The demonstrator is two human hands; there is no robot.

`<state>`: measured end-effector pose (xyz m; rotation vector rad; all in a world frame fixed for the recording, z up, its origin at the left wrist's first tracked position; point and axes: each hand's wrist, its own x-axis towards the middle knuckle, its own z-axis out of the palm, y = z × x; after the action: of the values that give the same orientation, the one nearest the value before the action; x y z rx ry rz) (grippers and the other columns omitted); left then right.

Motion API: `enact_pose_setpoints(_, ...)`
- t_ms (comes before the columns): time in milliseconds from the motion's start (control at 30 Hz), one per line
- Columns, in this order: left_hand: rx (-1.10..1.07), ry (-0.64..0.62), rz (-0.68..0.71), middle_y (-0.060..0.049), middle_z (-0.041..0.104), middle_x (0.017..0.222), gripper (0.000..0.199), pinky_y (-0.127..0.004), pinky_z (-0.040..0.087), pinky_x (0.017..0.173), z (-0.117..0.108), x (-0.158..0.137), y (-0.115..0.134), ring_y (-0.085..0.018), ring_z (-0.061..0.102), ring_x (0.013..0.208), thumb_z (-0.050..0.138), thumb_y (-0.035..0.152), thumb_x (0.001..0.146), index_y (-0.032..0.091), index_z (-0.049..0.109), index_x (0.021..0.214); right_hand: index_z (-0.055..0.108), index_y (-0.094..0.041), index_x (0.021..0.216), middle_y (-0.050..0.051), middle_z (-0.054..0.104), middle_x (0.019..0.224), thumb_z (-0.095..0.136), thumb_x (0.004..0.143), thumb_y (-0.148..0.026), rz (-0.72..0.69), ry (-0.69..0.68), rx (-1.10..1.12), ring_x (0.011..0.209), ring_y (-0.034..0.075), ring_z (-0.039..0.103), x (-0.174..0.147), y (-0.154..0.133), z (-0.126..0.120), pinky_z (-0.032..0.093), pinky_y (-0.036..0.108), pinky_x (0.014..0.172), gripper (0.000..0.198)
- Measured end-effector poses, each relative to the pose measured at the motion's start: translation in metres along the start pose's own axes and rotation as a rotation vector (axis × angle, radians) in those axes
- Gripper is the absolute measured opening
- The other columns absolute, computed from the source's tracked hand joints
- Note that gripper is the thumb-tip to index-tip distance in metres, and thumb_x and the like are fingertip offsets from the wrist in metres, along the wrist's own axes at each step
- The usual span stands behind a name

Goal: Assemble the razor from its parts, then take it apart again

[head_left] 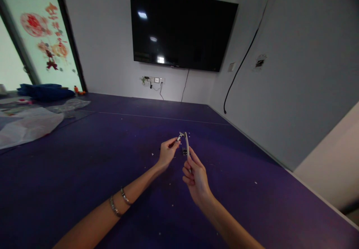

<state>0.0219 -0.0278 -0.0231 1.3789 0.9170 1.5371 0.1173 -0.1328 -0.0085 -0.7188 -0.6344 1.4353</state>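
Note:
My left hand (167, 152) pinches a small silver-and-white T-shaped tool (179, 136) that looks like a razor; its exact kind is too small to tell. In my right hand (196, 176) a slim, pale toothbrush (187, 144) stands nearly upright, fingers closed around its lower part. The brush's head is close beside the silver tool's top end; whether they touch I cannot tell. Just behind the brush handle, a small dark blocky object (184, 151) is partly hidden.
Small white bits (255, 182) are scattered over the purple surface (126, 136). Clear plastic sheeting (33, 123) and a dark blue cloth bundle (45, 91) lie at the left. A black cable (241, 63) hangs along the right wall; a television (182, 28) is mounted ahead.

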Motion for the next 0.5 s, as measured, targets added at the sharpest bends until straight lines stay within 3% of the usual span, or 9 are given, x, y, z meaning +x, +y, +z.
enact_pose_setpoints(500,-0.003,0.043,0.01,0.001,0.059,0.059,0.029,-0.02,0.033,0.046,0.0,-0.001,-0.002,-0.009,0.046,0.051,0.066,0.032,0.066,0.014,0.07,0.088,0.047,-0.027,0.126,-0.009,0.032,0.056,0.064,0.071,-0.031,0.013,0.013,0.007,0.04,0.003,0.018,-0.01,0.007,0.004,0.006,0.017,0.038,0.058)
